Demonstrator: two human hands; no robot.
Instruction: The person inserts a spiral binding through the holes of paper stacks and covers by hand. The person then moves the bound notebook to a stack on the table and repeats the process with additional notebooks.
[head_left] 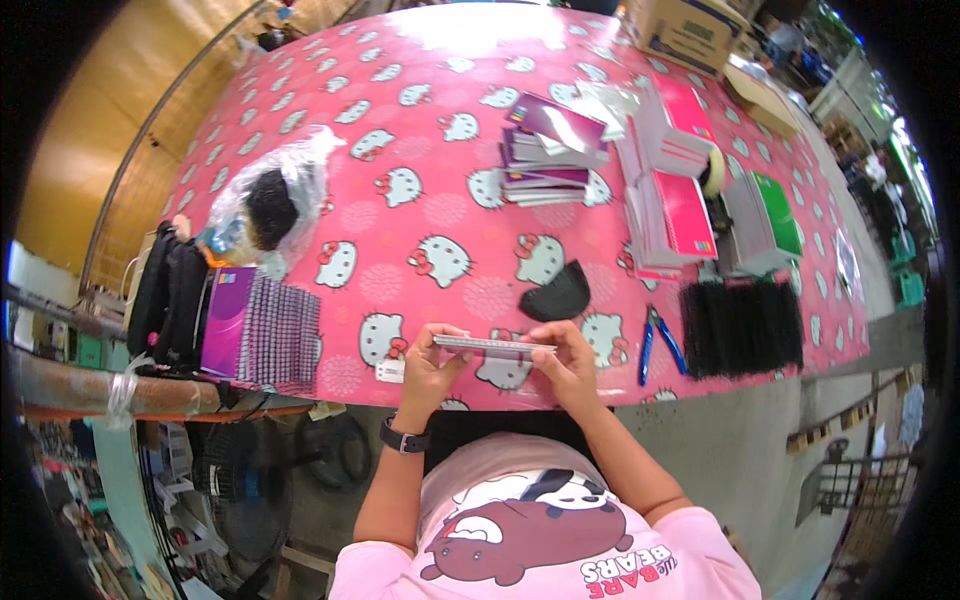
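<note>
Near the front edge of the table, my left hand (pixel 436 372) and my right hand (pixel 566 366) grip the two ends of a thin notebook (pixel 495 346). It is seen edge-on, with a row of small marks along its edge; its cover does not show. A dark watch is on my left wrist. Just beyond my right hand lies a black half-round piece (pixel 556 293). Blue-handled pliers (pixel 660 345) rest to the right, beside a block of black, thin, bristly strips (pixel 742 328).
Purple spiral notebooks (pixel 262 325) stand in a row at left, by a black bag (pixel 168 290) and a clear plastic bag (pixel 268 200). Purple (pixel 548 150), pink (pixel 680 215) and green (pixel 770 220) stacks lie at right. A cardboard box (pixel 690 35) stands far right on the pink patterned tablecloth (pixel 400 120).
</note>
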